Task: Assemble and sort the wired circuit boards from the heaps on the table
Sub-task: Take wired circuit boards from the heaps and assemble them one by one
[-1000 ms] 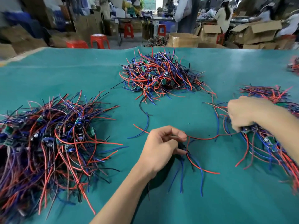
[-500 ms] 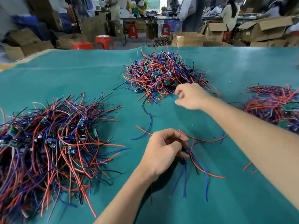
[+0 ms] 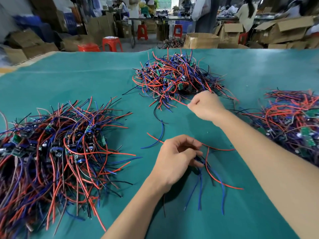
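We see 3 heaps of wired circuit boards on a worktop (image 3: pixel 86 75) covered in teal cloth. The left heap (image 3: pixel 57 152) is the widest, a tangle of red, blue and black leads with dark components and small green boards in its middle. The far heap (image 3: pixel 174 78) sits near the middle of the back edge, and the right heap (image 3: pixel 293 121) lies partly behind our right forearm.

Our left hand (image 3: pixel 177 157) rests low in the centre, fingers curled around a small bundle of wires (image 3: pixel 212 176) at the point where the leads meet; whatever board they join is hidden by the fingers. From that grip, blue and red leads fan out toward us across the cloth, and a red lead runs off to the right.

Our right hand (image 3: pixel 205 105) is stretched forward to the near edge of the far heap, closed into a fist with the knuckles up. A thin red wire (image 3: pixel 172 99) from that heap runs to the thumb side of the fist and appears pinched there, though the grip itself is blurred.

A loose blue lead (image 3: pixel 160 133) curves on the cloth between the 2 hands. Beyond the worktop stand red stools (image 3: pixel 112 43) and open cardboard boxes (image 3: pixel 202 40).
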Demonstrator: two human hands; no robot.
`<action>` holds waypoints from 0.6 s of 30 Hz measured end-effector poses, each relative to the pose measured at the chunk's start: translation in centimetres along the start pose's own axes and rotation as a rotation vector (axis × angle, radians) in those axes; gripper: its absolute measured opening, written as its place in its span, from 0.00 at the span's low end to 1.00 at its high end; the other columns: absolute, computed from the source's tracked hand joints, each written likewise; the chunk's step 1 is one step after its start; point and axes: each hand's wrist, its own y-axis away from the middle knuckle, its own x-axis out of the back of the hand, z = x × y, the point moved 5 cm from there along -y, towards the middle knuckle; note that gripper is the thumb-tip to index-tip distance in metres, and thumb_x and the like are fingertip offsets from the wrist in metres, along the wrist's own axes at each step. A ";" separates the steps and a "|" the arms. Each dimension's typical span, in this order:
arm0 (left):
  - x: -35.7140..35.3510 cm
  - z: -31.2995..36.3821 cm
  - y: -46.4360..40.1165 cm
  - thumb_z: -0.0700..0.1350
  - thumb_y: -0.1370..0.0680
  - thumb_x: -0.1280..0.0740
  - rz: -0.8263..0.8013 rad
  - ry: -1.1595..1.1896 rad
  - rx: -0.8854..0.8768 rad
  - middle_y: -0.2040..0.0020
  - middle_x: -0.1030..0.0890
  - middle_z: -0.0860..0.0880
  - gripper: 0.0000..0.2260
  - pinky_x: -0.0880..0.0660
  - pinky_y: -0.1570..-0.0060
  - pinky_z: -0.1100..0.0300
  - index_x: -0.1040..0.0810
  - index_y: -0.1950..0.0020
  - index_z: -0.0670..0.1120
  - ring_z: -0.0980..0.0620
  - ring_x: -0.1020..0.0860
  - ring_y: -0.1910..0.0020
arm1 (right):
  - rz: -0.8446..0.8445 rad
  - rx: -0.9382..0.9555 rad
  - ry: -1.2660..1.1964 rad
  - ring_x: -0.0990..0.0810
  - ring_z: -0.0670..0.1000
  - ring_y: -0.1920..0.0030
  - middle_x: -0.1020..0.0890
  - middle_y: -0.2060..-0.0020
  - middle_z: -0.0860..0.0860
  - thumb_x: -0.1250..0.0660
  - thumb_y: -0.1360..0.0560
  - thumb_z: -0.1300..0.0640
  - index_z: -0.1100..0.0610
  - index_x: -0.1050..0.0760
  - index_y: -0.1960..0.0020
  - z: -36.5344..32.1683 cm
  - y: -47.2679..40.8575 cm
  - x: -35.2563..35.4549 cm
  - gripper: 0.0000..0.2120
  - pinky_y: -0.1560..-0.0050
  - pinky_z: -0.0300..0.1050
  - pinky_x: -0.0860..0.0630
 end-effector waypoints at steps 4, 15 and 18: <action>0.1 0.1 -0.2 0.30 0.19 0.42 0.038 0.131 0.024 0.53 0.21 0.38 0.08 0.21 0.67 0.60 0.25 0.43 0.36 0.46 0.19 0.58 | 0.016 -0.087 -0.477 0.19 0.50 0.68 0.17 0.70 0.48 0.28 0.25 0.56 0.56 0.19 0.63 3.0 7.6 3.3 0.09 0.73 0.42 0.31; 0.3 -0.1 -0.3 0.41 0.15 0.43 0.022 0.195 0.034 0.58 0.16 0.40 0.11 0.21 0.63 0.59 0.25 0.45 0.36 0.48 0.19 0.65 | -0.248 0.262 -0.472 0.33 0.44 0.74 0.25 0.76 0.50 0.26 0.26 0.59 0.55 0.21 0.65 0.5 19.3 0.5 0.10 0.71 0.39 0.38; 0.3 0.3 -0.1 0.40 0.16 0.40 0.005 0.063 -0.021 0.66 0.19 0.43 0.10 0.26 0.69 0.62 0.22 0.51 0.38 0.52 0.24 0.72 | -0.135 0.279 -0.487 0.33 0.41 0.74 0.26 0.77 0.48 0.28 0.30 0.54 0.56 0.23 0.69 0.5 18.9 0.4 0.11 0.71 0.36 0.38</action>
